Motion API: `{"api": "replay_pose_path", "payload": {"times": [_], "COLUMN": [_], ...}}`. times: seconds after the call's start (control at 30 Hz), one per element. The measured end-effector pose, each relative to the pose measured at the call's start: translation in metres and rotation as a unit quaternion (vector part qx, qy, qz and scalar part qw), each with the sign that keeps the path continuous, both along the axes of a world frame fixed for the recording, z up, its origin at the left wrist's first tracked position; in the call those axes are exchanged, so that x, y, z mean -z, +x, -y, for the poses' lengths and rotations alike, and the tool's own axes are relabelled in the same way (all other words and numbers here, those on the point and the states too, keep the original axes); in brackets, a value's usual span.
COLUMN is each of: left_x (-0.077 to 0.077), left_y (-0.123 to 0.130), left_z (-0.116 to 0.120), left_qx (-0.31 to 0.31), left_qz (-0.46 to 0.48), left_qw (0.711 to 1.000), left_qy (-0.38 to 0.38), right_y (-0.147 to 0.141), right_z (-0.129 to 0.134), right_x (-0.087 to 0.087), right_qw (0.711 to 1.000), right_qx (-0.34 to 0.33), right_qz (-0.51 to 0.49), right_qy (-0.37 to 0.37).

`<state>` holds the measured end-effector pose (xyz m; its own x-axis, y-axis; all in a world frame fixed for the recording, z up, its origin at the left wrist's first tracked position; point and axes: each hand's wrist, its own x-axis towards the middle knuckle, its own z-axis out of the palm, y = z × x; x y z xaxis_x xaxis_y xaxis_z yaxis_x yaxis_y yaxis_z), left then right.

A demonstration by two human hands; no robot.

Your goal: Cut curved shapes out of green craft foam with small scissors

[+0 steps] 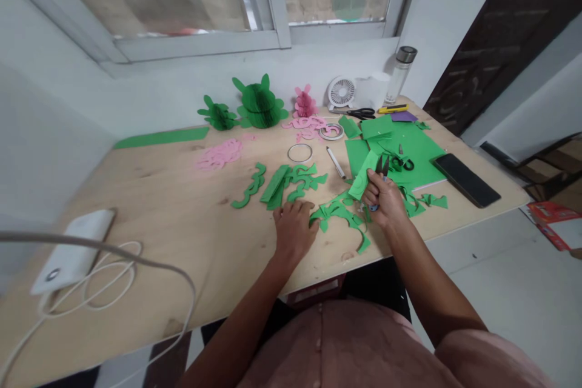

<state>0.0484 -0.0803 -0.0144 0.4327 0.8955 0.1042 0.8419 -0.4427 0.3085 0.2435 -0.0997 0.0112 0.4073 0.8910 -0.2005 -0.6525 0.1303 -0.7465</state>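
Note:
My right hand (384, 195) is closed around a pair of scissors (382, 166) with dark blades pointing away from me. The same hand holds a folded green paper strip (365, 176), which shows a curved line. Resting on the wood, my left hand (294, 227) has its fingers slightly spread, with the fingertips next to folded green paper strips (274, 187) and curvy green cutouts (304, 182). Between my hands lie green paper scraps (339, 212). A scalloped green cutout (250, 187) sits further left.
Green honeycomb paper figures (260, 104) and a pink one (305, 103) stand along the wall. Green sheets (425, 148), a phone (467, 180), a marker (336, 162) and tape rings (300, 153) lie around. A small fan (342, 92) and bottle (400, 76) stand behind. A white cable (109, 279) crosses the left.

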Motion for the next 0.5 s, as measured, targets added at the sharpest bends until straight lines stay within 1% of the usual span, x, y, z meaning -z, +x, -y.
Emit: {"api": "replay_pose_path", "payload": {"times": [0.1,0.27,0.37,0.5], "left_x": [-0.002,-0.005,-0.008,-0.012], "left_y": [0.004,0.011,0.012,0.009], "left_z": [-0.004,-0.011,-0.016,-0.023], "left_qx": [0.011,0.026,0.024,0.012], "left_qz": [-0.009,-0.013,0.0,0.034], "left_qw": [1.0,0.999,0.997,0.992], "left_qy": [-0.011,-0.042,-0.068,-0.122], "right_y": [-0.003,-0.002,0.0,0.003], "right_z": [0.002,0.007,0.01,0.011], "right_x": [-0.002,-0.004,-0.004,-0.001], "right_qw": [1.0,1.0,1.0,1.0], "right_qx": [-0.004,0.011,0.014,0.02], "right_qz": [-0.004,-0.005,-0.01,-0.012], "right_qy": [0.007,-0.002,-0.005,-0.006]}}
